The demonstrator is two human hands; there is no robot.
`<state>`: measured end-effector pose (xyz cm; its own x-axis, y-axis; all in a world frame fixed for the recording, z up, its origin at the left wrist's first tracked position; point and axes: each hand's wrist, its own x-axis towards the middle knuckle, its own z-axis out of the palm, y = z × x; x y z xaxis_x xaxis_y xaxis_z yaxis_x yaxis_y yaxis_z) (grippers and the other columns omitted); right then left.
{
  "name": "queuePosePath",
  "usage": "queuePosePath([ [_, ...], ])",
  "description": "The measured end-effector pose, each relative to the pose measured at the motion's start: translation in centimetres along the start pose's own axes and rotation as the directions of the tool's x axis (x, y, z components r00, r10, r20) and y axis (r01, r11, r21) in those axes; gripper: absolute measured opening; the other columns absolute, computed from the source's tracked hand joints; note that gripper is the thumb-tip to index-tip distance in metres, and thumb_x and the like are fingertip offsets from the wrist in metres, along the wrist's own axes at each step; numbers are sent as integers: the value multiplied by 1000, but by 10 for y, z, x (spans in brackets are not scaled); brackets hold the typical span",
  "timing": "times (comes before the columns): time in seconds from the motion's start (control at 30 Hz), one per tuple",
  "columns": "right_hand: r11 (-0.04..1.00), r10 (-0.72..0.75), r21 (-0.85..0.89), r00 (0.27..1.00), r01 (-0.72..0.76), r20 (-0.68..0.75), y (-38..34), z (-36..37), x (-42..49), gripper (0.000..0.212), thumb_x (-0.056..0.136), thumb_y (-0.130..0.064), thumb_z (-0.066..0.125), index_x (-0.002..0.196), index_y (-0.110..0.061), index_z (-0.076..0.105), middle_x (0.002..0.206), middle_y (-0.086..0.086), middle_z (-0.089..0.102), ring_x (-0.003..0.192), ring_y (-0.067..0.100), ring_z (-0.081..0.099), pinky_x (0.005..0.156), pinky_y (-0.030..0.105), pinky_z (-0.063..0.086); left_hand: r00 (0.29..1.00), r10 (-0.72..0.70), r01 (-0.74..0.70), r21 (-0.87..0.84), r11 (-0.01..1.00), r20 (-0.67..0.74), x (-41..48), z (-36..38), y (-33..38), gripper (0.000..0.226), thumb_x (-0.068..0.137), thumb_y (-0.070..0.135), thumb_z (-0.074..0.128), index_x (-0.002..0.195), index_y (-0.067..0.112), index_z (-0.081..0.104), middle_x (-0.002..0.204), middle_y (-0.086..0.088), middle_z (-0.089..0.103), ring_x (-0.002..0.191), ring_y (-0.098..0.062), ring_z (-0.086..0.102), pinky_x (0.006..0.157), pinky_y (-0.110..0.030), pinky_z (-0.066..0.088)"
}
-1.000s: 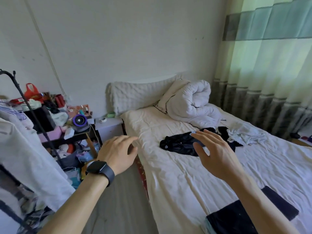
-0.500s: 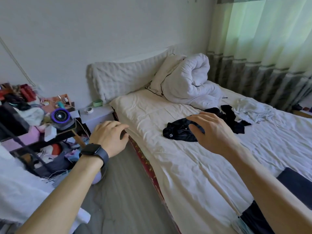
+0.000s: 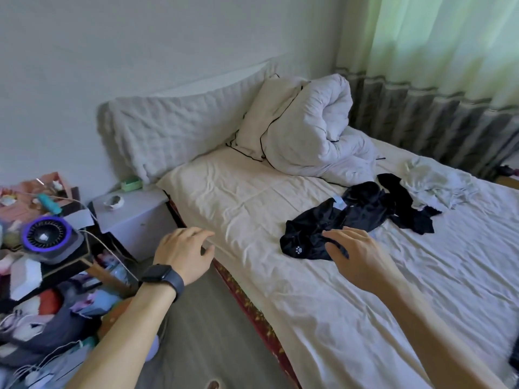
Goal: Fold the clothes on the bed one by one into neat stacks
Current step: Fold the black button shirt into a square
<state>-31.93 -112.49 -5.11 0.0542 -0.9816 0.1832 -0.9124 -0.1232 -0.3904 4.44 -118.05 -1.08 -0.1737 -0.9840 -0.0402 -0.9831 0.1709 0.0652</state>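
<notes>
A crumpled black garment (image 3: 314, 231) with a small white paw print lies in the middle of the bed (image 3: 252, 203). More black clothing (image 3: 393, 206) is heaped just behind it, and a pale crumpled garment (image 3: 438, 189) lies further right. My right hand (image 3: 356, 254) hovers over the near edge of the black garment, fingers spread and holding nothing. Over the bed's left edge hangs my left hand (image 3: 185, 254), which wears a dark watch; its fingers are loosely bent and empty.
A rolled white duvet (image 3: 311, 130) and a pillow (image 3: 179, 130) sit at the head of the bed. A grey nightstand (image 3: 134, 211) and a cluttered shelf with a purple-ringed fan (image 3: 46, 237) stand left. Curtains (image 3: 449, 80) hang behind. A dark item (image 3: 514, 360) shows at the right edge.
The view has moved closer to the bed and tilted down. My right hand has come nearer to the black garment. My left hand has shifted toward the bed's edge.
</notes>
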Motion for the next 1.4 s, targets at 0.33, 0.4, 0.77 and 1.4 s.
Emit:
queuePosePath([
  [0.33, 926, 376, -65, 899, -372, 225, -28, 118, 80, 40, 107, -43, 40, 143, -33, 55, 142, -15, 56, 140, 13, 43, 111, 31, 38, 918, 249, -260, -5, 965, 308, 191, 79, -61, 42, 102, 46, 39, 142, 39, 48, 145, 16, 49, 134, -12, 44, 109, -34, 36],
  [0.4, 897, 437, -57, 858, -438, 269, -34, 142, 93, 41, 107, -44, 39, 145, -34, 52, 144, -14, 55, 142, 13, 39, 112, 32, 38, 879, 294, -311, -14, 950, 376, 225, 98, -65, 42, 102, 45, 39, 142, 38, 47, 146, 15, 47, 136, -13, 42, 111, -35, 35],
  [0.77, 741, 612, -55, 639, -669, 467, 19, 276, 212, 43, 108, -41, 37, 148, -31, 48, 149, -11, 52, 142, 14, 40, 110, 31, 39, 633, 353, -455, -38, 890, 689, 374, 238, -58, 44, 102, 39, 39, 145, 35, 46, 151, 8, 43, 142, -17, 34, 114, -36, 27],
  [1.4, 513, 821, -267, 376, -816, 429, 159, 458, 326, 14, 102, -26, 55, 104, -13, 59, 100, 2, 52, 98, 30, 55, 68, 36, 43, 409, 447, -746, 9, 666, 796, 575, 457, -87, 76, 98, 63, 34, 154, 48, -15, 160, 7, -36, 150, -23, -28, 121, -60, -3],
])
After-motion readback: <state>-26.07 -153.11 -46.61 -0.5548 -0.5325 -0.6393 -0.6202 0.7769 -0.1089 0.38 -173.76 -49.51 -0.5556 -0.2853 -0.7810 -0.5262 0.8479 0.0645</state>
